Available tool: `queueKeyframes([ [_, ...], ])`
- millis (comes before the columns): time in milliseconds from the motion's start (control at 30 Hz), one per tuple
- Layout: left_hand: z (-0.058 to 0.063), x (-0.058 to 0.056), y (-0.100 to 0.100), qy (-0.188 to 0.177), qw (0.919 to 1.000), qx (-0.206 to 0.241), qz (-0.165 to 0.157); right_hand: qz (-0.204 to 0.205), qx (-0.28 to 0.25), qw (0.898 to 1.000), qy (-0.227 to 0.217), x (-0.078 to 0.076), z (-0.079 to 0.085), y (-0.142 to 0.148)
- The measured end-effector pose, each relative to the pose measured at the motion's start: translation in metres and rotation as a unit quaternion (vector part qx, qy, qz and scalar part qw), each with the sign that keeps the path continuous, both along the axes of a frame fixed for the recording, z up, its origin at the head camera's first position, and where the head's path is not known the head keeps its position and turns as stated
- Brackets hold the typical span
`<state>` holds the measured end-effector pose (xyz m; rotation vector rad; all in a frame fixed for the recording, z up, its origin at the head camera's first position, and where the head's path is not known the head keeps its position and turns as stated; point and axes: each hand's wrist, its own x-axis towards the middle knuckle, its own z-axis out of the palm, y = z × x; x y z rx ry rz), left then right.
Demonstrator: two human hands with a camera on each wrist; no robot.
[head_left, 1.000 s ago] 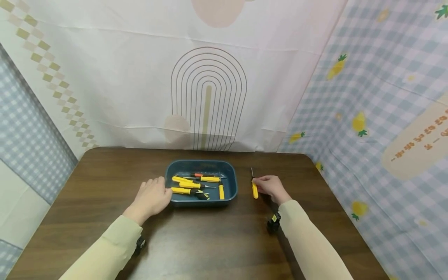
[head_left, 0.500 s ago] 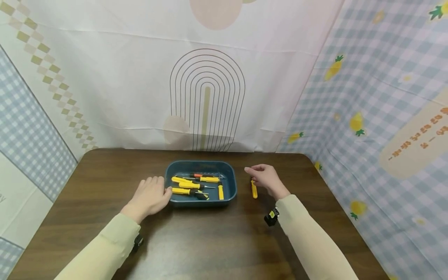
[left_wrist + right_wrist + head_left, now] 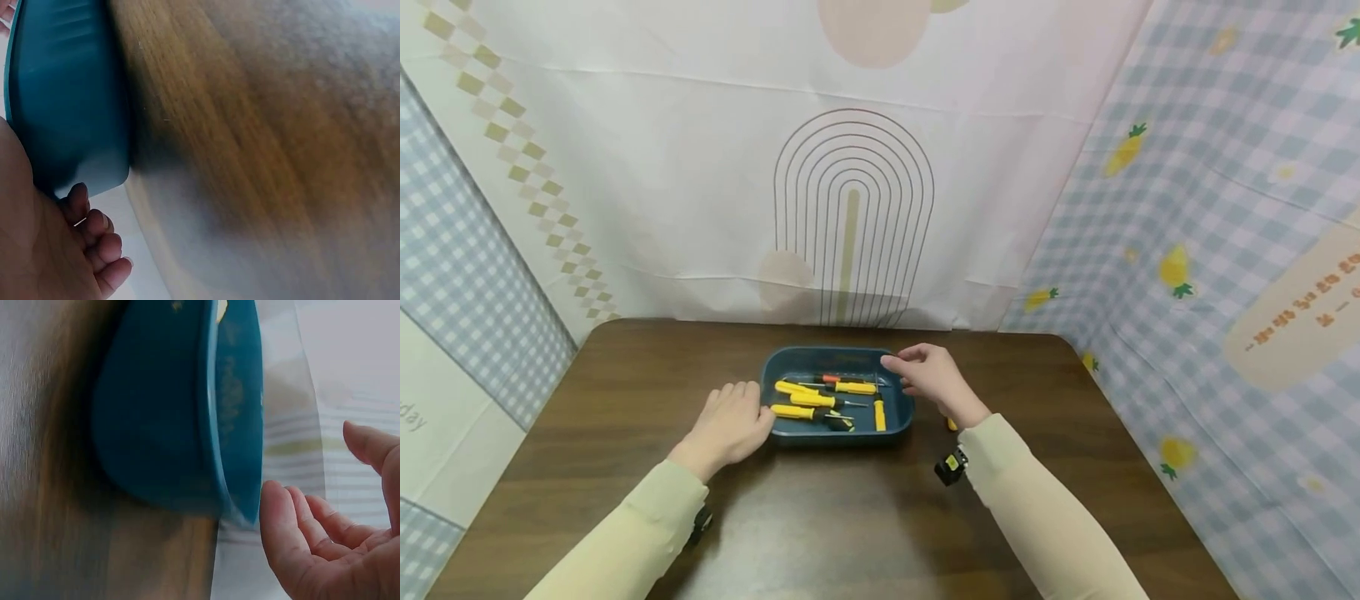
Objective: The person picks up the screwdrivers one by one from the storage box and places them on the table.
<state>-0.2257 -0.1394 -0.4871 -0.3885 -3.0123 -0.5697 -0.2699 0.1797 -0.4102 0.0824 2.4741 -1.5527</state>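
Note:
A dark blue plastic bin (image 3: 838, 437) stands on the table with several yellow-handled screwdrivers (image 3: 815, 400) lying loose in it. One with a red part (image 3: 831, 378) lies near its back wall. At the bin's left end my left hand (image 3: 724, 425) holds the rim, thumb at the top edge and fingers loosely curled by the outer wall. My right hand (image 3: 936, 382) hovers over the bin's right rim, fingers apart and nothing between them. Right of the bin, a lone screwdriver (image 3: 952, 424) lies on the table, mostly hidden by my right hand and wrist; only its yellow handle end shows.
The dark wooden table (image 3: 820, 525) extends around the bin. A white patterned cloth (image 3: 700, 192) hangs behind its back edge, and a blue checked cloth (image 3: 1195, 350) hangs on the right.
My right hand has let go of the screwdriver on the table, risen and moved left to the bin's right rim. My left hand stays at the bin's left end.

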Motion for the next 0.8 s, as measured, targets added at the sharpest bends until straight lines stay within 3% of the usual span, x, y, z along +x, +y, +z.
queueKeyframes([
  [200, -0.001, 0.001, 0.002, 0.0, 1.0, 0.003, 0.0, 0.05, 0.005, 0.999, -0.008, 0.003, -0.01, -0.017],
  [400, -0.001, 0.0, 0.003, -0.001, 1.0, 0.004, 0.004, 0.074, 0.079, 0.993, -0.035, 0.006, -0.02, -0.03],
  [500, 0.0, 0.001, 0.003, -0.001, 1.0, 0.004, 0.005, 0.09, 0.087, 0.991, -0.049, 0.007, -0.024, -0.035],
  [800, -0.001, 0.001, 0.001, 0.0, 1.0, 0.003, 0.006, 0.071, 0.073, 0.993, -0.057, 0.006, -0.039, -0.044],
])
